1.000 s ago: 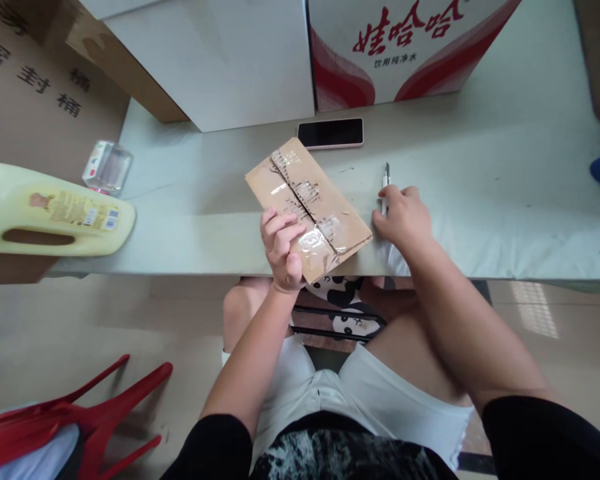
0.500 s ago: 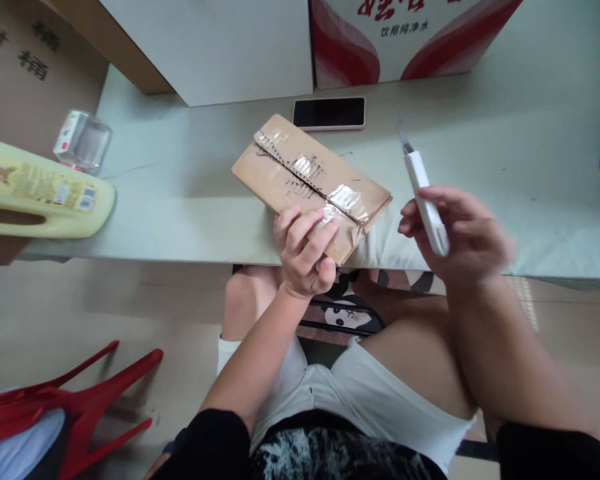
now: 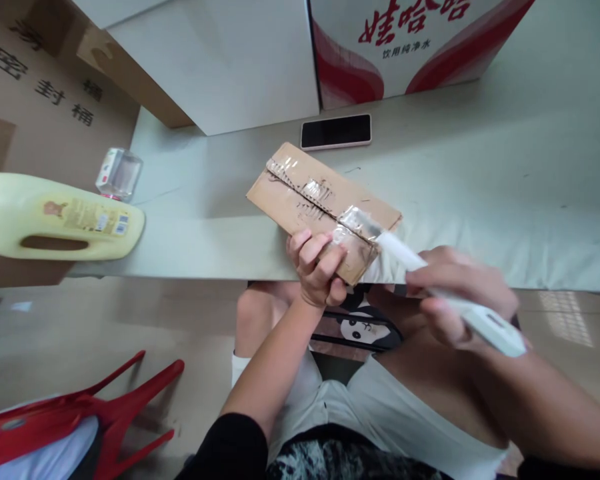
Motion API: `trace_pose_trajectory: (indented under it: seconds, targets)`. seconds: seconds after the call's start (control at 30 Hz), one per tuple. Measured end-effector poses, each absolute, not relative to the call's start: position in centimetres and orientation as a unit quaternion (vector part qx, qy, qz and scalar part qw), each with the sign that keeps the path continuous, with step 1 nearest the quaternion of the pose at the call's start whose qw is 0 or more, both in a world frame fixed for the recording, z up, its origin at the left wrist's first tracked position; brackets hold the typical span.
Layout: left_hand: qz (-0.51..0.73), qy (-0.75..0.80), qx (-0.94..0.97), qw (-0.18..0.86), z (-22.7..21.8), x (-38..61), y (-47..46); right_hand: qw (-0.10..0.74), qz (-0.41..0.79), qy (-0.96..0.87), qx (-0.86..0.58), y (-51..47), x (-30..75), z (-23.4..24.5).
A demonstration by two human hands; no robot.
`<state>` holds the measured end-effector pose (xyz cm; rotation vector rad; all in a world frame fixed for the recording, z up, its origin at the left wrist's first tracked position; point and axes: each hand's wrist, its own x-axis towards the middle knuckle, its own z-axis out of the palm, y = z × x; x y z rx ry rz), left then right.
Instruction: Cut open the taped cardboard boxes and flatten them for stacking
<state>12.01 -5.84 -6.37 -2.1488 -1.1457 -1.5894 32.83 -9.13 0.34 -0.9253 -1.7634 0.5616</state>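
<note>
Down by the floor on the person's left stands a red chair [image 3: 105, 417], well apart from the legs, with bare floor between them.

Just above the knees are the two hands. The left hand [image 3: 317, 272] is closed on the near corner of a flat brown parcel [image 3: 325, 200], thumb underneath and fingers curled over the top. That corner sits right at the front edge of the table [image 3: 480, 200]. The rest of the parcel lies slanted on the table top.

The right hand [image 3: 455, 297] is wrapped tight round a white knife [image 3: 399, 249]. The hand is off the table, out over the lap. The knife tip touches the shiny tape on the parcel, close to the left hand's fingers.

To the right of the parcel the table is bare and wide. To the left there is a bare stretch too, then a yellow jug [image 3: 55, 217] lying on its side at the table's end, with a small clear box [image 3: 120, 173] just behind it.

Behind the parcel lies a black phone [image 3: 336, 131], near it but not touching. Right behind the phone stand a white box [image 3: 215, 60] and a red and white box [image 3: 405, 47], side by side along the back edge.
</note>
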Motion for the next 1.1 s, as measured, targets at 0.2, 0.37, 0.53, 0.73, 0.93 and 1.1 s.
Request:
trace_pose_trajectory:
  seconds: [0.2, 0.37, 0.53, 0.73, 0.93, 1.1]
  targets:
    - [-0.539, -0.377, -0.747, 0.099, -6.0, 11.8, -6.1, 0.47, 0.182, -0.78, -0.371, -9.1, 31.4, 1.6]
    - [-0.512, -0.408, -0.751, 0.089, -6.6, 11.4, -6.4, 0.483, 0.126, -0.752, -0.43, -9.4, 31.6, 1.2]
    - [-0.482, -0.457, -0.746, 0.046, -7.6, 11.1, -6.6, 0.475, 0.099, -0.767, -0.42, -9.5, 31.2, 1.4]
    - [-0.509, -0.427, -0.744, 0.074, -7.1, 11.4, -6.3, 0.476, 0.109, -0.769, -0.412, -9.4, 30.6, 2.0]
    - [-0.52, -0.409, -0.745, 0.089, -7.0, 11.6, -6.1, 0.478, 0.08, -0.75, -0.451, -9.0, 29.3, 2.1]
    - [-0.549, -0.376, -0.739, 0.099, -6.3, 11.8, -5.9, 0.491, 0.052, -0.75, -0.439, -8.8, 28.9, 1.6]
